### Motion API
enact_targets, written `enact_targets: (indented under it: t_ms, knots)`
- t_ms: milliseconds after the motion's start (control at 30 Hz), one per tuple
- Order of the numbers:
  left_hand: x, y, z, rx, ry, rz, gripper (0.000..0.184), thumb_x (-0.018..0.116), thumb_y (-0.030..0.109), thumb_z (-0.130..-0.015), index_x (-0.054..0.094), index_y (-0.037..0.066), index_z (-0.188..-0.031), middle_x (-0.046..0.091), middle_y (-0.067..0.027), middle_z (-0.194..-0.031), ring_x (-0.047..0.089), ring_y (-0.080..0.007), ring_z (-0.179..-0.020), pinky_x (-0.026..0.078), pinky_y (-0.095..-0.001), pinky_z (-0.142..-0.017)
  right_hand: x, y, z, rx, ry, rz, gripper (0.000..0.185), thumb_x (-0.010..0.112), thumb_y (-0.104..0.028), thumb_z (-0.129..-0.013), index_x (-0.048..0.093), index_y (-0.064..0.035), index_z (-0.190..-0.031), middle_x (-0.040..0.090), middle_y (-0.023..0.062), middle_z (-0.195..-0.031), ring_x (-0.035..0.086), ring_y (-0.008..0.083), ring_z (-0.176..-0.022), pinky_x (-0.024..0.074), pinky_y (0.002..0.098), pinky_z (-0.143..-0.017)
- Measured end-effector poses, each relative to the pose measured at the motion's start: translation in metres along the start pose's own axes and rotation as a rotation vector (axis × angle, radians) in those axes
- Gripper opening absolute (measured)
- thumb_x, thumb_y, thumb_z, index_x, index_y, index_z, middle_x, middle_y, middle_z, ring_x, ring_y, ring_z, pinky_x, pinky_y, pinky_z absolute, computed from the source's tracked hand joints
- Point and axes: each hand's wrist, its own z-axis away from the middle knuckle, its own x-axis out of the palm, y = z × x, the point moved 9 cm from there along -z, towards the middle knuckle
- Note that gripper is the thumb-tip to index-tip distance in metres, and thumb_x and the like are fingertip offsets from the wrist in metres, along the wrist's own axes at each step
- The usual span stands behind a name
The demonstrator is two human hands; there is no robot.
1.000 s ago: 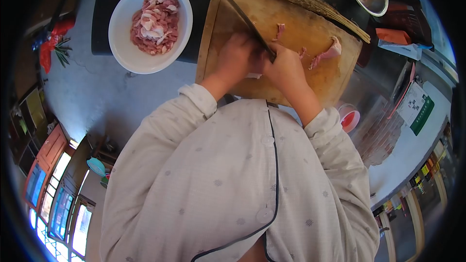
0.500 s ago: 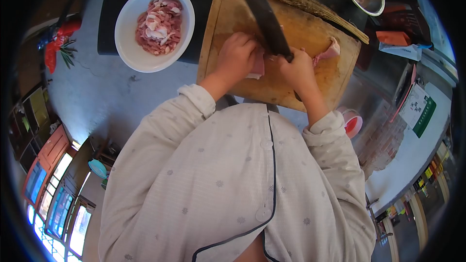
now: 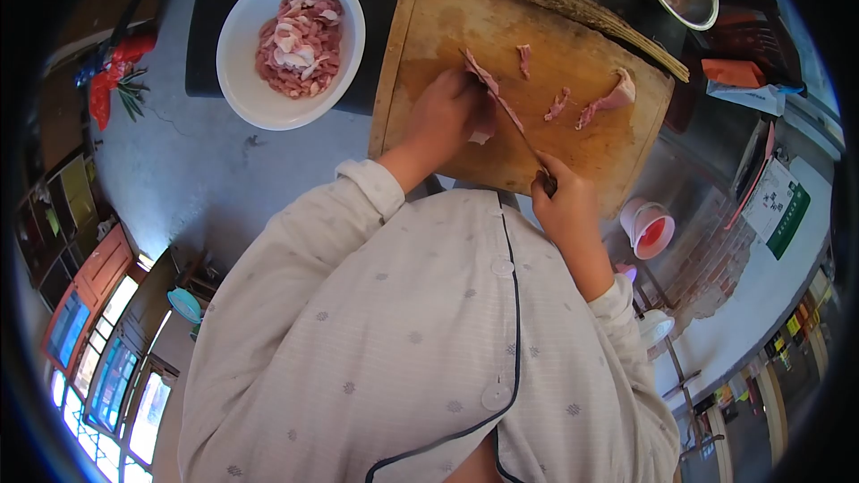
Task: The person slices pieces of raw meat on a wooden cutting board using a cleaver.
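My right hand (image 3: 565, 203) is wrapped round the handle of a cleaver (image 3: 519, 125), its blade seen edge-on over the wooden cutting board (image 3: 447, 13). Under the bent fingers of my left hand (image 3: 445, 116) is a piece of raw meat (image 3: 483, 125), mostly hidden by the hand and the blade. A thin strip of meat (image 3: 480, 72) lies along the blade's far end. To the right on the board are two small meat scraps, a nearer scrap (image 3: 557, 105) and a farther scrap (image 3: 524, 61), plus a larger fatty piece (image 3: 608, 100).
Left of the board stands a white bowl (image 3: 233, 80) of cut meat. A bundle of dry stalks (image 3: 582, 18) lies along the board's far edge. A metal basin (image 3: 711, 9) sits at the back right. Below the board's right side is a pink bucket (image 3: 646, 228).
The cleaver has turned from its broad side showing to edge-on, and my right hand has come nearer my body. Small scraps on the board now show where the blade covered them.
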Motion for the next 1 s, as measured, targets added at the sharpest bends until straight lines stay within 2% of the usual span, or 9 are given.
enact_targets:
  t_ms: [167, 300, 400, 500, 600, 667, 733, 867, 1000]
  knots:
    - [-0.001, 0.003, -0.008, -0.005, -0.01, -0.015, 0.028, 0.069, 0.007, -0.07, 0.068, 0.008, -0.098, 0.062, -0.0094, -0.103, 0.058, -0.0319, -0.096, 0.051, -0.0412, -0.08, 0.006, 0.01, 0.0, 0.069, -0.04, 0.093, 0.028, 0.06, -0.007, -0.081, 0.07, -0.0025, -0.107, 0.066, 0.0245, -0.079, 0.067, 0.0391, -0.072, 0.0528, 0.0424, -0.067]
    - [0.0, 0.003, -0.009, -0.049, -0.009, -0.097, 0.033, 0.071, 0.008, -0.069, 0.069, 0.009, -0.101, 0.064, -0.0066, -0.104, 0.058, -0.0306, -0.099, 0.051, -0.0404, -0.082, 0.022, -0.014, -0.036, 0.072, -0.069, 0.143, 0.033, 0.061, -0.006, -0.079, 0.069, -0.0043, -0.11, 0.067, 0.0241, -0.081, 0.066, 0.0404, -0.075, 0.0532, 0.0443, -0.069]
    - [0.005, -0.002, -0.009, -0.107, -0.053, -0.016, 0.033, 0.07, 0.008, -0.076, 0.068, 0.013, -0.109, 0.064, -0.0068, -0.119, 0.055, -0.0346, -0.12, 0.048, -0.0419, -0.097, 0.035, -0.026, -0.061, 0.01, -0.013, 0.141, 0.035, 0.062, -0.006, -0.077, 0.067, -0.0046, -0.112, 0.067, 0.0242, -0.082, 0.066, 0.0405, -0.077, 0.0534, 0.0453, -0.07]
    - [0.008, -0.006, -0.008, -0.105, -0.02, -0.003, 0.036, 0.071, 0.009, -0.075, 0.068, 0.014, -0.11, 0.064, -0.0064, -0.116, 0.057, -0.034, -0.116, 0.049, -0.0418, -0.096, 0.032, -0.015, -0.05, 0.029, -0.052, 0.156, 0.036, 0.062, -0.005, -0.077, 0.067, -0.0042, -0.113, 0.067, 0.0247, -0.083, 0.066, 0.0406, -0.078, 0.0533, 0.0449, -0.07]
    - [0.002, -0.006, -0.009, -0.079, 0.023, 0.001, 0.034, 0.071, 0.007, -0.07, 0.07, 0.014, -0.103, 0.065, -0.0052, -0.106, 0.06, -0.0293, -0.1, 0.052, -0.0394, -0.082, 0.018, 0.021, -0.01, 0.114, -0.106, 0.124, 0.036, 0.06, -0.004, -0.078, 0.067, -0.0039, -0.114, 0.067, 0.0253, -0.084, 0.066, 0.0409, -0.078, 0.053, 0.0443, -0.07]
    - [0.005, -0.01, -0.006, -0.091, -0.018, 0.032, 0.032, 0.069, 0.006, -0.071, 0.07, 0.014, -0.102, 0.065, -0.0052, -0.105, 0.06, -0.0289, -0.099, 0.053, -0.0395, -0.08, 0.019, 0.03, -0.004, 0.126, -0.12, 0.119, 0.036, 0.061, -0.008, -0.079, 0.067, -0.006, -0.114, 0.067, 0.0242, -0.085, 0.066, 0.0412, -0.079, 0.0529, 0.0459, -0.071]
    - [0.004, -0.009, -0.005, -0.079, -0.038, 0.052, 0.03, 0.067, 0.005, -0.073, 0.071, 0.014, -0.101, 0.065, -0.0052, -0.103, 0.06, -0.0287, -0.098, 0.053, -0.0395, -0.079, 0.025, 0.024, -0.014, 0.099, -0.113, 0.139, 0.036, 0.063, -0.017, -0.08, 0.068, -0.0104, -0.114, 0.069, 0.0216, -0.087, 0.066, 0.0415, -0.081, 0.0531, 0.0495, -0.074]
    - [0.001, -0.007, -0.005, -0.08, 0.01, 0.015, 0.022, 0.066, 0.005, -0.076, 0.071, 0.012, -0.097, 0.065, -0.0057, -0.101, 0.06, -0.0283, -0.097, 0.053, -0.0394, -0.078, 0.049, -0.033, -0.086, -0.038, -0.073, 0.13, 0.039, 0.064, -0.017, -0.078, 0.067, -0.0076, -0.116, 0.068, 0.0235, -0.087, 0.066, 0.0411, -0.082, 0.0529, 0.0478, -0.075]
    - [-0.001, -0.007, -0.002, -0.102, 0.034, -0.014, 0.014, 0.065, 0.006, -0.081, 0.07, 0.009, -0.093, 0.065, -0.0068, -0.101, 0.06, -0.0282, -0.097, 0.053, -0.0395, -0.079, 0.039, -0.04, -0.093, -0.019, -0.076, -0.004, 0.035, 0.065, -0.02, -0.08, 0.069, -0.004, -0.111, 0.066, 0.0246, -0.084, 0.066, 0.0403, -0.08, 0.0528, 0.0447, -0.072]
